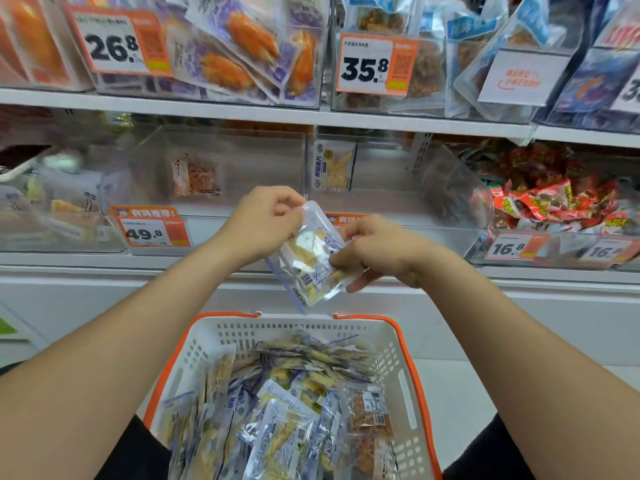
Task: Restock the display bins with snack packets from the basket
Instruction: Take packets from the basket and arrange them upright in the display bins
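A clear snack packet [308, 252] with blue edges and pale yellow pieces hangs tilted in front of the lower shelf. My left hand [263, 223] pinches its top corner. My right hand [377, 252] grips its right side, fingers curled under the lower edge. Below, a white basket with an orange rim [391, 344] holds several more such packets and a few orange-brown ones [369, 410]. Behind my hands, two clear display bins stand nearly bare: the left bin [221, 168] holds one orange-brown packet, the right bin [384, 174] one blue-edged packet [334, 166].
Price tags 49.8 [152, 230] and 16.8 [512, 247] hang on the lower shelf edge. A bin of red packets [557, 195] sits at the right, a bin of pale packets [59, 199] at the left. The upper shelf carries full bins tagged 26.8 and 35.8.
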Tool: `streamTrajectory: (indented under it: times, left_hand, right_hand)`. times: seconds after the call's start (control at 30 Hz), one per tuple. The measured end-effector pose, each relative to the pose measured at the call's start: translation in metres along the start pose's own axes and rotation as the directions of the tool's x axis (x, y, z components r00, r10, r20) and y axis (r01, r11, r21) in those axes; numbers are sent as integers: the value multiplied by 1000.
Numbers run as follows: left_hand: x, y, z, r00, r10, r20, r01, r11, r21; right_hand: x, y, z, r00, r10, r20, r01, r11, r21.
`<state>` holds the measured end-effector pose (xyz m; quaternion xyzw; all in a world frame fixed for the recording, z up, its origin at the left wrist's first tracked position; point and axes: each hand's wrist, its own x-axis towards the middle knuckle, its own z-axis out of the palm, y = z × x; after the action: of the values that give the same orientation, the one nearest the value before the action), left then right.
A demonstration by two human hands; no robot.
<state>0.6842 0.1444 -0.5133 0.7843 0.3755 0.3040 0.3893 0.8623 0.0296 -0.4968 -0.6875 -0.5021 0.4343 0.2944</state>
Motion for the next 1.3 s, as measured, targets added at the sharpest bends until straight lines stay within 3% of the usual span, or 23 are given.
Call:
streamTrajectory:
  times: [0.13, 0.2, 0.23, 0.3, 0.37, 0.43, 0.5, 0.57, 0.63, 0.7, 0.8, 0.93, 1.0, 1.07, 1.1, 1.13, 1.2, 1.3]
  left_hand:
    - [1, 0, 2, 972, -12, -234, 45, 989, 138]
    - [1, 6, 6, 952, -12, -305, 70, 981, 180]
    - [1, 12, 7, 966, -79, -247, 109, 988, 112]
    - [-1, 22, 11, 979, -204, -6, 196, 951, -240]
    - [-5, 31, 13, 955, -207, 211, 291, 785, -547]
    - [-4, 33, 14, 939, -215, 268, 342, 659, -670]
    - [-1, 33, 13, 934, -287, 211, 351, 636, -687]
    - [2, 33, 9, 931, -350, 101, 329, 690, -645]
    - [8, 28, 3, 932, -363, 15, 300, 746, -594]
    - [9, 27, -2, 951, -310, 17, 271, 802, -532]
    - [8, 27, 1, 976, -215, 32, 203, 849, -488]
    - [18, 26, 14, 982, -189, -11, 161, 866, -474]
    - [28, 24, 18, 975, -209, -78, 173, 929, -326]
    - [35, 19, 16, 962, -126, -243, 140, 989, 38]
    - [36, 17, 14, 957, -32, -287, 103, 967, 233]
    - [37, 13, 14, 957, 60, -284, 53, 926, 373]
    - [41, 6, 16, 972, 142, -185, -33, 868, 495]
    - [50, -5, 29, 994, 98, -51, -55, 837, 545]
  right_hand:
    - [-3, -6, -3, 954, -44, -296, 87, 987, 133]
    - [-2, -7, -1, 849, -170, -501, 231, 971, 61]
    - [-1, -7, 1, 784, -275, -556, 301, 953, -47]
    - [1, -8, 10, 711, -470, -523, 420, 881, -220]
    - [1, -7, 19, 688, -594, -416, 495, 804, -329]
    - [-2, -8, 24, 715, -632, -299, 521, 767, -375]
    - [-4, -9, 22, 780, -594, -197, 515, 788, -338]
    - [-4, -9, 18, 809, -544, -221, 485, 831, -271]
    - [3, -5, 9, 775, -487, -402, 418, 873, -253]
    - [11, -1, -1, 776, -319, -544, 314, 944, -106]
    - [19, 1, -15, 911, -13, -412, 134, 955, 265]
    - [31, -3, -24, 950, -4, -312, 131, 912, 388]
    - [38, -8, -29, 935, 59, -350, 112, 887, 447]
    - [48, -10, -37, 890, 136, -436, 110, 862, 495]
    - [54, -12, -42, 862, 172, -476, 114, 850, 514]
    - [62, -13, -46, 831, 197, -521, 121, 849, 514]
    - [84, -12, -57, 769, 229, -597, 131, 857, 498]
    - [122, -10, -69, 719, 214, -661, 115, 901, 417]
